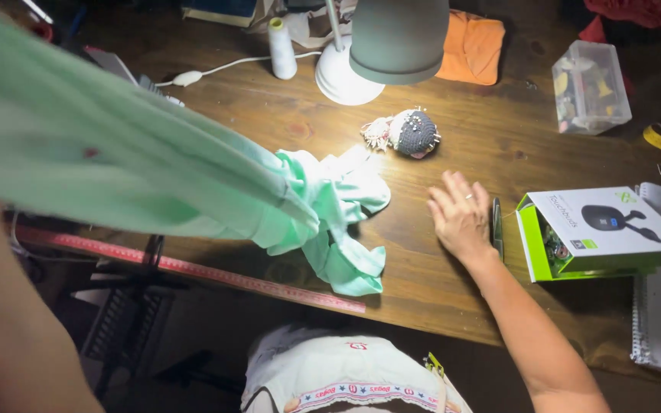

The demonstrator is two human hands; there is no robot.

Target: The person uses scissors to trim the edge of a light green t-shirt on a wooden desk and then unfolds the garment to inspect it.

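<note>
Obs.: mint-green cloth (193, 176) runs from the upper left of view, close to the camera and blurred there, down onto the wooden table (300, 115). Its far end lies bunched on the tabletop, left of my right hand (460, 218) and apart from it, with bare wood between. One tail of the cloth droops over the near table edge, touching the red measuring tape (193, 268) that runs along that edge.

Cloth appearance: pale mint, soft, heavily creased where bunched; smooth and stretched in the raised part. One small dark reddish spot on the raised part.

Right hand: flat on the table, palm down, fingers spread and slightly apart, holding nothing. A ring on one finger. A dark pen-like object (496, 226) lies just beside it on the right, at or near the little-finger edge; I cannot tell whether they touch.

Left hand: not visible; my forearm fills the lower left corner, out of focus. I cannot tell how the cloth is held up.

Nearby: a grey pincushion (415, 134) with pins, beyond the hand under the lamp (384, 46). A green-and-white box (598, 233) to the right of the pen-like object. A white thread spool (281, 47) stands upright at the back. A clear plastic box (590, 88) at far right.
</note>
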